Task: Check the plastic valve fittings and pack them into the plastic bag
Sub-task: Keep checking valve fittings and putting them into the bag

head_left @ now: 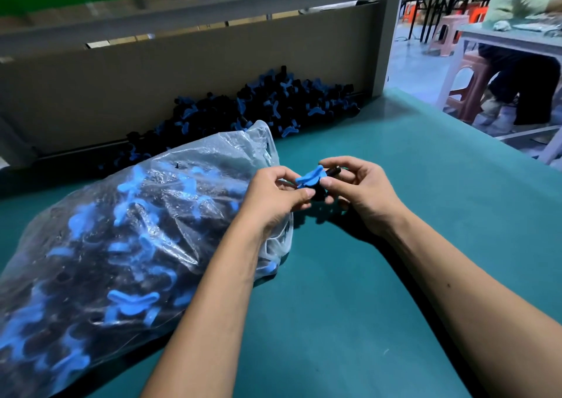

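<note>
**Valve fitting held up over a packing bench**

While a clear plastic bag lies bulging with fittings at eight o'clock on the green table, a worker holds one valve fitting between both hands just above the tabletop, near the centre of the view. The left hand pinches the fitting's near side, thumb tip against its black body, while the right hand curls its fingers round the black stem at the far side and presses its thumb to the blue wing-shaped handle. The left wrist crosses over the bag's open mouth (which gapes toward three o'clock, its crumpled rim just beside the hands). Through the clear film show many blue handles and black bodies, packed close.

At twelve o'clock, well apart from the hands, a loose pile of fittings of the same kind is heaped against the brown board that backs the table. A grey upright post stands at the pile's right end. At two o'clock, past the table's edge, another person sits at a separate grey table, with pink plastic stools below it
</note>
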The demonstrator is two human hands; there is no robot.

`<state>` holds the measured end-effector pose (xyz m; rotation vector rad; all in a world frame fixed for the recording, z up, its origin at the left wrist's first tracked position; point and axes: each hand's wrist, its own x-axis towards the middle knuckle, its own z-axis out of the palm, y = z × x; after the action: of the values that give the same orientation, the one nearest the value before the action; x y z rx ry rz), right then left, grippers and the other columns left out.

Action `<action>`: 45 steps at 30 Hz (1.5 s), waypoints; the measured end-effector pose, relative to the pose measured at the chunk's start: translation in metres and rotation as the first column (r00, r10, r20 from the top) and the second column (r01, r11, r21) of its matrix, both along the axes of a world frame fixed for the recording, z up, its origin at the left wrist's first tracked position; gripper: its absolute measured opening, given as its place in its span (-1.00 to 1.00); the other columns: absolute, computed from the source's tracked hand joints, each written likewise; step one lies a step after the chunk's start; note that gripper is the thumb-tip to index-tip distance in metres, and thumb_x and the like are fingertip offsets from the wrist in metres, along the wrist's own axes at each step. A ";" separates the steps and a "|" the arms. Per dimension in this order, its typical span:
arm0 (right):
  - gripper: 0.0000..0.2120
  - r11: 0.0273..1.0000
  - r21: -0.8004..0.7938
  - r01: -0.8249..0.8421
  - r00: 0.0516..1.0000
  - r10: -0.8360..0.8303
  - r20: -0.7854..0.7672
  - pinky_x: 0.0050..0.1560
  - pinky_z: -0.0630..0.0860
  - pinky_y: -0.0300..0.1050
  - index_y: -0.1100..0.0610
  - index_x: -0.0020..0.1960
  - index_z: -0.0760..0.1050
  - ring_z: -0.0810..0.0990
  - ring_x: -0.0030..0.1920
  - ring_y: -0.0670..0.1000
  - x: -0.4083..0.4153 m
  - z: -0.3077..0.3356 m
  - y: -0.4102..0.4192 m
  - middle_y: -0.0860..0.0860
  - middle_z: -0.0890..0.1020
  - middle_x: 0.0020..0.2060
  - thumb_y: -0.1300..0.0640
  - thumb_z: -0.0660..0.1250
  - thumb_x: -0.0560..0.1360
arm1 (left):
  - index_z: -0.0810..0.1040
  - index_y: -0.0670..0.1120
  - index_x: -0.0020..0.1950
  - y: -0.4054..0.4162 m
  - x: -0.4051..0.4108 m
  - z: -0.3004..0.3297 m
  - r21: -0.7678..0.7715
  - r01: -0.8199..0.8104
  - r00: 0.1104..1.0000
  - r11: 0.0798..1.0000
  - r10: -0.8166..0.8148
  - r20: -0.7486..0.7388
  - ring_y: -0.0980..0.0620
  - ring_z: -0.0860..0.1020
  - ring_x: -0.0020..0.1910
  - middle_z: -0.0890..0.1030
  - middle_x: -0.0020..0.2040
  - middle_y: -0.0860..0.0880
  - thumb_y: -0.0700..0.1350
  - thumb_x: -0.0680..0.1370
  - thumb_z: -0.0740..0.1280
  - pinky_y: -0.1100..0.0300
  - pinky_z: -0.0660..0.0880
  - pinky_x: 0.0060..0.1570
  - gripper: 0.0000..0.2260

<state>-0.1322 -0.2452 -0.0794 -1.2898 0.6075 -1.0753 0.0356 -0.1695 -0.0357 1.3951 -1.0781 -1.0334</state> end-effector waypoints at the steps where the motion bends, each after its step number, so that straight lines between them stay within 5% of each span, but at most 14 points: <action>1: -0.73 1.000 -0.004 0.011 1.000 -0.011 -0.001 -0.44 0.38 -0.25 0.05 0.09 0.66 0.61 -0.40 0.00 0.000 0.000 0.000 0.10 0.72 -0.10 0.15 0.56 0.40 | 0.55 -0.22 -0.10 0.000 0.000 0.000 0.004 0.004 1.000 1.000 -0.005 0.008 0.03 0.63 -0.40 0.61 -0.22 -0.22 -0.44 0.48 0.48 0.26 0.62 -0.28 -0.82; 6: -0.76 0.970 0.122 0.211 0.961 -0.228 0.156 -0.42 0.40 -0.29 0.13 0.14 0.58 0.53 -0.42 -0.09 -0.006 0.002 -0.005 0.07 0.74 -0.07 0.21 0.49 0.49 | 0.57 -0.27 -0.10 -0.004 0.002 0.003 0.023 -0.062 0.997 0.998 0.063 -0.053 -0.02 0.60 -0.43 0.64 -0.27 -0.22 -0.33 0.52 0.50 0.26 0.57 -0.34 -0.88; 10: -0.78 0.947 0.106 0.304 0.942 -0.315 0.118 -0.42 0.42 -0.25 0.14 0.13 0.53 0.55 -0.41 -0.06 -0.005 0.002 -0.004 0.08 0.74 -0.02 0.19 0.48 0.52 | 0.58 -0.29 -0.08 -0.003 0.002 0.004 0.031 -0.095 0.990 0.995 0.098 -0.105 -0.03 0.59 -0.41 0.65 -0.30 -0.19 -0.28 0.56 0.47 0.27 0.55 -0.36 -0.89; 18: -0.62 0.905 -0.378 0.193 0.924 -0.297 -0.240 -0.24 0.65 -0.01 0.00 0.10 0.53 0.67 -0.13 0.02 0.009 -0.003 0.006 -0.09 0.64 0.01 0.07 0.61 0.37 | 0.58 -0.24 -0.11 -0.001 -0.003 0.011 0.002 -0.179 0.957 0.984 0.175 -0.230 0.06 0.61 -0.42 0.69 -0.31 -0.13 -0.16 0.59 0.46 0.32 0.53 -0.39 -0.82; 23: -0.81 0.859 -0.433 0.273 0.911 -0.375 -0.170 -0.29 0.60 -0.14 0.05 0.01 0.59 0.69 -0.19 0.10 0.009 -0.004 0.005 -0.01 0.69 -0.15 0.19 0.53 0.46 | 0.55 -0.23 -0.16 0.000 -0.014 0.015 -0.010 -0.158 0.980 0.987 0.156 -0.121 0.01 0.61 -0.44 0.68 -0.28 -0.20 -0.09 0.62 0.43 0.25 0.55 -0.39 -0.74; 25: -0.91 0.922 -0.292 0.256 0.942 -0.305 -0.138 -0.40 0.58 -0.09 0.11 0.01 0.61 0.69 -0.26 0.14 0.010 -0.002 0.007 0.11 0.70 -0.18 0.18 0.47 0.52 | 0.58 -0.17 -0.19 -0.001 -0.016 0.014 -0.078 -0.208 0.970 0.975 0.216 0.112 -0.03 0.63 -0.38 0.70 -0.29 -0.13 0.05 0.61 0.42 0.13 0.57 -0.27 -0.68; 26: -0.94 0.951 -0.199 0.237 0.960 -0.261 -0.102 -0.42 0.56 -0.10 0.14 0.02 0.62 0.68 -0.29 0.11 0.010 0.000 0.008 0.14 0.71 -0.20 0.16 0.43 0.56 | 0.57 -0.11 -0.20 -0.001 -0.015 0.013 -0.138 -0.240 0.911 0.961 0.272 0.309 -0.04 0.64 -0.30 0.70 -0.29 -0.05 0.13 0.58 0.42 0.09 0.56 -0.20 -0.67; 28: -0.83 0.978 -0.008 0.210 0.978 -0.210 -0.003 -0.45 0.52 -0.20 0.20 0.05 0.63 0.64 -0.35 0.03 0.007 0.005 0.006 0.15 0.70 -0.23 0.10 0.35 0.62 | 0.53 0.00 -0.14 0.003 -0.012 0.012 -0.292 -0.275 0.587 0.916 0.400 0.703 -0.03 0.55 -0.06 0.63 -0.14 0.04 0.22 0.47 0.50 0.07 0.49 -0.05 -0.67; 30: -0.73 0.967 0.166 0.194 0.972 -0.213 0.103 -0.47 0.46 -0.27 0.23 0.07 0.61 0.60 -0.39 -0.02 0.001 0.011 0.003 0.12 0.69 -0.27 0.03 0.27 0.66 | 0.48 0.04 0.02 0.007 -0.010 0.013 -0.354 -0.270 0.301 0.896 0.428 0.852 -0.07 0.38 0.15 0.46 0.09 0.00 0.21 0.33 0.61 0.15 0.41 0.06 -0.53; 31: -0.69 0.951 0.257 0.172 0.962 -0.219 0.164 -0.47 0.43 -0.30 0.22 0.05 0.59 0.58 -0.41 -0.05 -0.003 0.013 0.001 0.11 0.68 -0.29 -0.01 0.24 0.66 | 0.45 0.04 0.10 0.008 -0.010 0.013 -0.313 -0.287 0.257 0.905 0.387 0.886 -0.09 0.33 0.21 0.38 0.16 -0.03 0.22 0.27 0.65 0.14 0.42 0.12 -0.42; 34: -0.59 0.883 0.467 0.057 0.912 -0.236 0.336 -0.48 0.40 -0.35 0.24 0.02 0.57 0.54 -0.41 -0.07 -0.010 0.016 -0.003 0.09 0.65 -0.32 -0.11 0.18 0.67 | 0.37 0.03 0.24 0.009 -0.013 0.014 -0.152 -0.333 0.237 0.931 0.239 0.942 -0.16 0.27 0.29 0.26 0.29 -0.11 0.22 0.20 0.67 0.01 0.44 0.25 -0.22; 37: -0.52 0.859 0.512 0.002 0.908 -0.216 0.358 -0.49 0.37 -0.35 0.27 0.01 0.56 0.50 -0.41 -0.07 -0.012 0.016 -0.005 0.09 0.61 -0.32 -0.15 0.15 0.67 | 0.31 -0.03 0.29 0.011 -0.016 0.015 -0.094 -0.332 0.247 0.939 0.183 0.952 -0.19 0.29 0.28 0.22 0.34 -0.15 -0.15 0.31 0.58 0.03 0.43 0.23 -0.35; 41: -0.48 0.864 0.504 0.021 0.936 -0.195 0.295 -0.51 0.38 -0.34 0.27 0.00 0.57 0.49 -0.44 -0.08 -0.010 0.013 -0.006 0.07 0.60 -0.36 -0.17 0.13 0.67 | 0.33 -0.12 0.27 0.013 -0.012 0.025 -0.078 -0.326 0.441 0.942 0.224 0.869 -0.28 0.49 0.11 0.34 0.28 -0.19 -0.30 0.41 0.43 -0.06 0.50 0.11 -0.50; 45: -0.57 0.898 0.434 0.078 0.960 -0.185 0.210 -0.50 0.37 -0.33 0.27 0.08 0.58 0.49 -0.43 -0.09 -0.006 0.012 -0.005 0.05 0.61 -0.35 -0.11 0.22 0.65 | 0.47 -0.10 0.03 0.016 -0.005 0.036 -0.239 -0.368 0.613 0.898 0.428 0.664 -0.18 0.55 -0.05 0.59 -0.05 -0.09 -0.23 0.41 0.32 0.01 0.52 -0.08 -0.79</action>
<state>-0.1380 -0.2503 -0.0679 -0.7319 0.7003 -1.1199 0.0308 -0.1538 0.0003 1.9232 -1.2298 -0.0813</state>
